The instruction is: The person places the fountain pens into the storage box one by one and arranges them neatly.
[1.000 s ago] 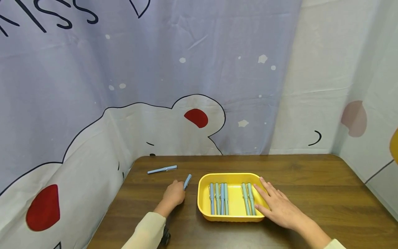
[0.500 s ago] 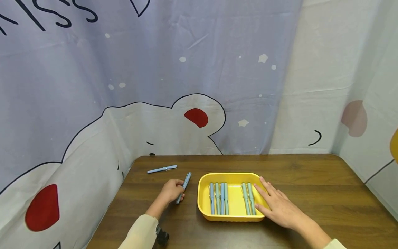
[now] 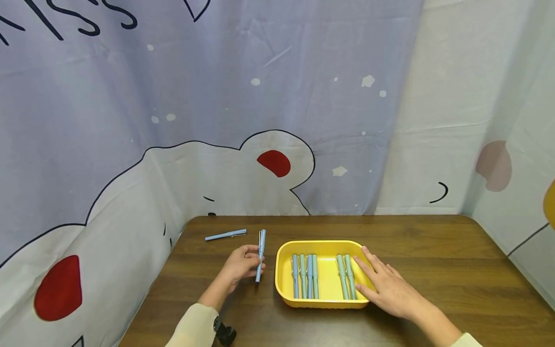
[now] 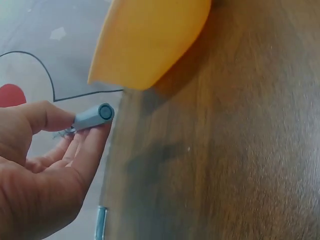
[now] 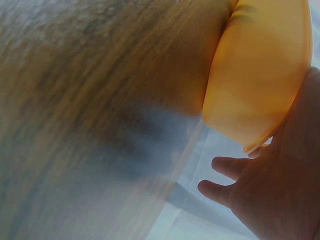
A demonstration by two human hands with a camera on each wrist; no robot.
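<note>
My left hand (image 3: 241, 262) pinches a blue pen (image 3: 261, 255) between thumb and fingers, left of the yellow tray (image 3: 329, 304). The pen stands nearly upright in the head view, clip end up; the left wrist view shows its round end (image 4: 105, 111) past the fingertips. My right hand (image 3: 390, 286) lies with fingers spread over the tray's right rim. In the right wrist view that hand (image 5: 275, 185) is against the tray's outer wall (image 5: 255, 75). Inside the tray, blue and green pens (image 3: 303, 277) stand in a row at left, and two green pens (image 3: 346, 277) lie at right.
Another blue pen (image 3: 225, 234) lies on the wooden table (image 3: 433, 250) at the back left, beyond my left hand. A printed curtain (image 3: 277, 96) hangs right behind the table's far edge. A dark device (image 3: 224, 332) is strapped to my left wrist.
My left hand has lifted the blue pen and turned it from slanting to nearly upright, moving it slightly away from me. The right hand and tray have stayed put.
</note>
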